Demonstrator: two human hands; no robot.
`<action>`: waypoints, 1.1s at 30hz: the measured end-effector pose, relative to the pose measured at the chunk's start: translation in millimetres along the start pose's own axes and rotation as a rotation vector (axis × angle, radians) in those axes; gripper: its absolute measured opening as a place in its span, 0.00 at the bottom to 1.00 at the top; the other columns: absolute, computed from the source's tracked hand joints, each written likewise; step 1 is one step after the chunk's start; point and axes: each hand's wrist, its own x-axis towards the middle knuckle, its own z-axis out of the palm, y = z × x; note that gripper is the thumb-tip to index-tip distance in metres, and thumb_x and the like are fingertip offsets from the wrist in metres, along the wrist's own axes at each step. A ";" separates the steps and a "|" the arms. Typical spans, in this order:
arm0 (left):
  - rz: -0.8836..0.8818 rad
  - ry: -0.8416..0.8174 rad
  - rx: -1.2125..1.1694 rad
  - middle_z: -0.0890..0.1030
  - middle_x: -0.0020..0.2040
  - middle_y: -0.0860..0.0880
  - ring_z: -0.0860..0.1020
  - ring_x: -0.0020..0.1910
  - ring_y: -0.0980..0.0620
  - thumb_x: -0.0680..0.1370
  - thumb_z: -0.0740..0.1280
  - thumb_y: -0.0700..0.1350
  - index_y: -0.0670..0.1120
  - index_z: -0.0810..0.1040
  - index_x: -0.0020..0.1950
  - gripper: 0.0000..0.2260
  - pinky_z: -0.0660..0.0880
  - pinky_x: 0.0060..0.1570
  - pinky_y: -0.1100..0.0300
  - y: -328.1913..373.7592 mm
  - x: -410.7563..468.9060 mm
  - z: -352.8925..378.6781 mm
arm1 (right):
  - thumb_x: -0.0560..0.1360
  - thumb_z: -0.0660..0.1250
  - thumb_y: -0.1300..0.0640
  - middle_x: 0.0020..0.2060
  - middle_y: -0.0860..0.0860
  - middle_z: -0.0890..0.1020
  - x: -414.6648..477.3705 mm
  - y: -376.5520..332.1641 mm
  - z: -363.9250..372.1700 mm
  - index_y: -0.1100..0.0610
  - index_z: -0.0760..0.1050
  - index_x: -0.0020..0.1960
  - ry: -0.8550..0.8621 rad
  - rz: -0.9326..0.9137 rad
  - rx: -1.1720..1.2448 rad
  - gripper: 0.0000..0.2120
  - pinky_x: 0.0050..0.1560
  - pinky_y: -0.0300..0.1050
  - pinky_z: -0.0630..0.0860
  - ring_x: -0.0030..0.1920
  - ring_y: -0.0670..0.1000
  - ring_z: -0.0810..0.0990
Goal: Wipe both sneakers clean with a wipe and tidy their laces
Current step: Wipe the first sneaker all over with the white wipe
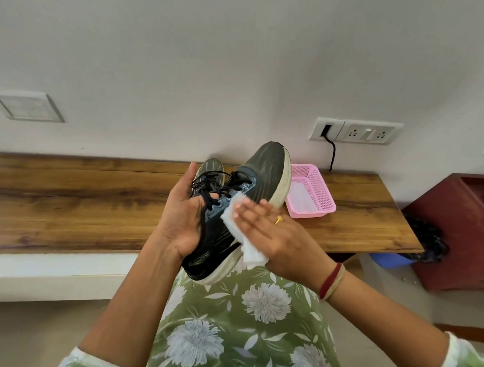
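Observation:
My left hand [179,217] holds a dark sneaker [266,167] with a white sole up in the air, thumb hooked inside its opening, toe pointing away and up. Its black laces [212,182] hang loose over the tongue. With straight fingers, my right hand [272,228] presses a white wipe [233,216] flat against the sneaker's right side. The second sneaker [211,165] stands on the wooden bench [84,199] behind the first, mostly hidden.
A pink mesh basket [321,191] with white wipes in it stands on the bench to the right. A black cable [332,153] drops from a wall socket behind it. A dark red cabinet [453,232] and a blue bin [391,261] with a black bag stand at right.

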 end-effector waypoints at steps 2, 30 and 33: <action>-0.001 -0.003 0.019 0.83 0.49 0.41 0.82 0.44 0.44 0.72 0.57 0.69 0.37 0.79 0.56 0.36 0.76 0.47 0.55 -0.3 -0.8 0.2 | 0.77 0.60 0.58 0.68 0.61 0.70 -1.1 5.8 -0.4 0.65 0.64 0.69 0.022 -0.019 -0.017 0.22 0.73 0.54 0.58 0.70 0.57 0.66; -0.072 -0.143 -0.249 0.76 0.63 0.39 0.78 0.55 0.42 0.72 0.59 0.70 0.38 0.73 0.67 0.39 0.77 0.55 0.51 0.3 7.3 -13.1 | 0.77 0.62 0.60 0.69 0.61 0.67 -8.0 19.5 3.3 0.65 0.65 0.69 0.096 -0.078 -0.107 0.23 0.73 0.55 0.58 0.71 0.57 0.64; -0.076 -0.150 -0.205 0.75 0.63 0.38 0.77 0.57 0.41 0.72 0.60 0.70 0.38 0.72 0.68 0.40 0.75 0.58 0.50 -0.4 8.5 -12.9 | 0.79 0.60 0.60 0.69 0.60 0.67 -8.1 1.1 6.3 0.64 0.65 0.70 0.067 -0.256 -0.097 0.20 0.73 0.53 0.58 0.71 0.56 0.64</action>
